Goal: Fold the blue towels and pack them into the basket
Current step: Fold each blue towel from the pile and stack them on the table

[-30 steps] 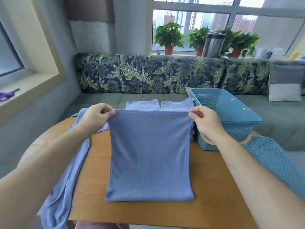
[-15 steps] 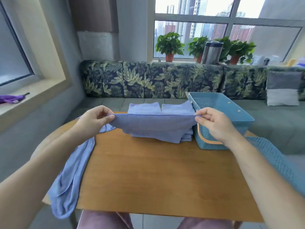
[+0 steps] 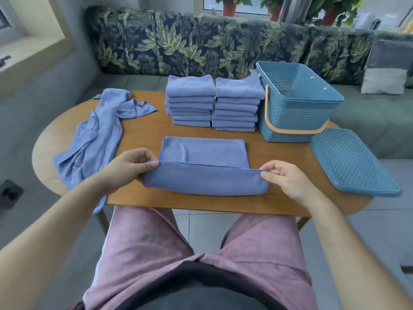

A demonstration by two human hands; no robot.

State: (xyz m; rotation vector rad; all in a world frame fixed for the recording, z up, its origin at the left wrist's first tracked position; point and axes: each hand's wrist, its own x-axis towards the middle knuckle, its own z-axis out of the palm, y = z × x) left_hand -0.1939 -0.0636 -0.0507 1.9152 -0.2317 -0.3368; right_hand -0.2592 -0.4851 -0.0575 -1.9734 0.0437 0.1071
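Since half a second ago the towel (image 3: 203, 166) has come down out of the air, where I held it stretched between both hands, and now lies on the table (image 3: 145, 128), on the near-left side of the basket (image 3: 297, 115). Its far half lies flat. Its hemmed edge is raised and doubled over the near half, so I judge the first fold to be under way, not finished.

My left hand (image 3: 131, 166) pinches one corner of that hem between thumb and curled fingers, and my right hand (image 3: 283, 177) pinches the other corner the same way. Both grips are narrow and closed on cloth.

As for progress, two stacks (image 3: 190, 101) of folded towels stand just left of the basket, the right one almost touching its wall, each several layers high. A heap (image 3: 98, 139) of loose towels lies well to the left of the basket, draped over the table's edge, so some folding is left. I cannot count how many towels are in it.

What I can see of the basket's inside holds nothing, though the near wall hides its floor. Its lid (image 3: 350, 162) is off and lies just near-right of it. By my judgement most of the folding is done and the packing has not begun.
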